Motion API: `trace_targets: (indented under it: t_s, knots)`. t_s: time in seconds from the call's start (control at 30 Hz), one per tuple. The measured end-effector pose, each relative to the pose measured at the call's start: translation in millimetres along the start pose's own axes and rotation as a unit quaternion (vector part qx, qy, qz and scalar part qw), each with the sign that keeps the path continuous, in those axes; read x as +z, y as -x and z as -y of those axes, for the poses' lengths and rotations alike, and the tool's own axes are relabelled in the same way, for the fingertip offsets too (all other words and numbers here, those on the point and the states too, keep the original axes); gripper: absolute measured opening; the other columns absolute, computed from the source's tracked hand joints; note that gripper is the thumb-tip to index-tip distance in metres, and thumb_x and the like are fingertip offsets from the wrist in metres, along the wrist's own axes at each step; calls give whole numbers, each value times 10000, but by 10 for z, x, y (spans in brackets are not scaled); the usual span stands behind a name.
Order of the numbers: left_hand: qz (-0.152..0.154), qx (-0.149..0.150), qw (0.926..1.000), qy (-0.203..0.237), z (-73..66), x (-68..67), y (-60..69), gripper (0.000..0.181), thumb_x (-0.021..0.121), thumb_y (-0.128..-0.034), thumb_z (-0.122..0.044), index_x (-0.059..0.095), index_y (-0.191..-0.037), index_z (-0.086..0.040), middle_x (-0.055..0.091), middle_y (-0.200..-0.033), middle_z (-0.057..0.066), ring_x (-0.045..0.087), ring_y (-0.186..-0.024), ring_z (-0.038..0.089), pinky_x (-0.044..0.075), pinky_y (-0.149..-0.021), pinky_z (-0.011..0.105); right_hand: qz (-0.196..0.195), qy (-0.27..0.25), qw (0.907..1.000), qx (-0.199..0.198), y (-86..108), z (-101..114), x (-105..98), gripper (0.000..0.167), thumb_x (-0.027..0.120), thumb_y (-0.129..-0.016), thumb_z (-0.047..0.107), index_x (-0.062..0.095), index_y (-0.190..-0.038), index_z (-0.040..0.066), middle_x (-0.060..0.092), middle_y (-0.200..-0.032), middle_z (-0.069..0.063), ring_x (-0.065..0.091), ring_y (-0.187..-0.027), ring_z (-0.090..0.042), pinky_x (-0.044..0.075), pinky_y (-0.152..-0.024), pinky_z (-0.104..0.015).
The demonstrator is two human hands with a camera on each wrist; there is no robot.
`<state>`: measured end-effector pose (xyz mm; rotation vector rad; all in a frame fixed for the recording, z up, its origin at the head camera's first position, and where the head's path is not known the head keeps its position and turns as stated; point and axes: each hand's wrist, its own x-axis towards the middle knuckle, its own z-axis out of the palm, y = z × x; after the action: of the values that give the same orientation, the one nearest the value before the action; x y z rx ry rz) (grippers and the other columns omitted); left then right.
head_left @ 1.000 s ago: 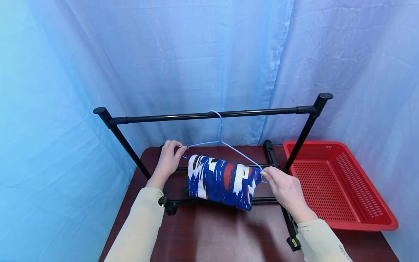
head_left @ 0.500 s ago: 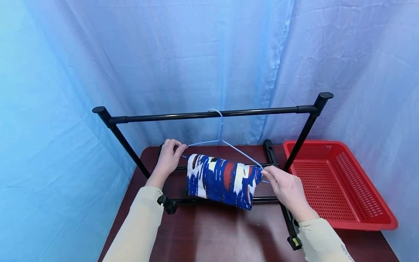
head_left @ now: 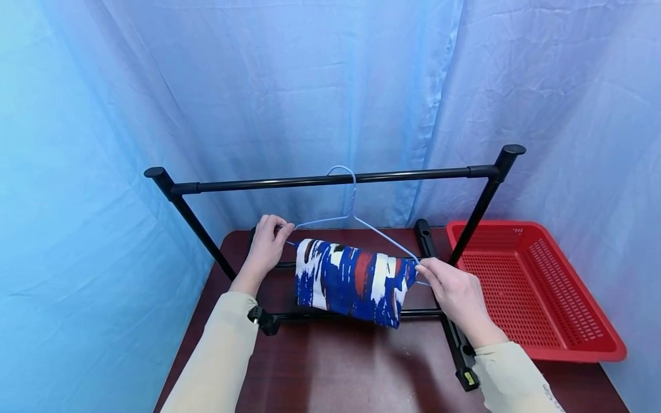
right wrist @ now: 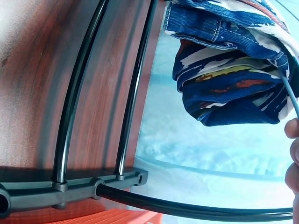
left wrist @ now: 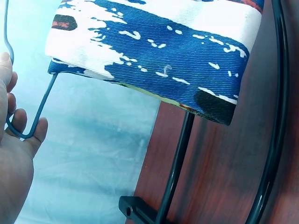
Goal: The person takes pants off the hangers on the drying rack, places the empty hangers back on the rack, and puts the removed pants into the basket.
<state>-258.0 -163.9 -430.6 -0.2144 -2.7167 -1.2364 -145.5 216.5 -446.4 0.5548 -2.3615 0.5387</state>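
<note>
A light blue wire hanger (head_left: 382, 234) has its hook over the top bar of a black rack (head_left: 289, 183). Folded over the hanger's lower bar is a blue, white and red patterned denim garment (head_left: 351, 281); its exact kind cannot be told. My left hand (head_left: 265, 244) pinches the hanger's left corner, and in the left wrist view the bent wire end lies among the fingers (left wrist: 41, 130). My right hand (head_left: 457, 289) grips the right corner, close beside the cloth. In the right wrist view the garment's folded layers (right wrist: 229, 79) hang from the wire.
A red perforated basket (head_left: 537, 287) stands on the dark red table (head_left: 330, 367) at the right, beyond the rack's right upright. The rack's lower bars (right wrist: 74, 102) run beneath the garment. Light blue curtains (head_left: 289, 86) surround the table.
Both hands have shifted the hanger slightly up and to the right. Its hook now arches a little higher above the bar, and the garment has moved along with it.
</note>
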Motion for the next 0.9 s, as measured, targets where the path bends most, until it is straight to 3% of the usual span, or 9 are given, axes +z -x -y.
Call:
trace_targets:
  t_s: [0.13,0.27,0.33,0.67,0.9]
  knots:
    - [-51,38,10000,55,-38,-13,0,253,495,-1093,-312,538,-1094,-63,473,-1144,126,457,-1075,303,421,-894,456,-79,-10,9999,-76,-11,-21,-15,70,700,-967,216,705,-990,150,712,-751,14,527,-548,-78,417,-465,-231]
    - [-89,91,9998,141,-57,-21,-1,249,492,-1095,-310,532,-1086,-64,470,-1133,125,460,-1062,300,419,-883,441,-95,7,9999,-98,-17,-29,-35,417,437,-1061,460,704,-983,148,696,-723,21,496,-540,-53,403,-459,-218]
    - [-109,125,9997,151,-65,-23,1,244,491,-1096,-303,529,-1082,-62,469,-1130,125,461,-1057,299,417,-878,435,-83,11,9999,-101,-20,-30,-47,497,373,-1060,506,705,-985,144,696,-717,19,489,-537,-47,406,-458,-218]
    - [-233,319,9989,254,-145,-42,-10,255,490,-1095,-312,535,-1069,-63,465,-1115,118,476,-1025,294,415,-860,424,-95,-2,9997,-224,-33,-36,-135,501,374,-1062,505,708,-1004,136,696,-723,11,470,-534,-42,435,-470,-217]
    - [-198,292,9989,294,-188,-44,8,251,496,-1093,-310,537,-1077,-63,466,-1113,113,485,-1013,286,424,-853,418,-40,-15,9998,-213,-18,-47,-166,514,370,-1060,509,713,-1009,130,717,-746,-4,485,-543,-36,446,-487,-195]
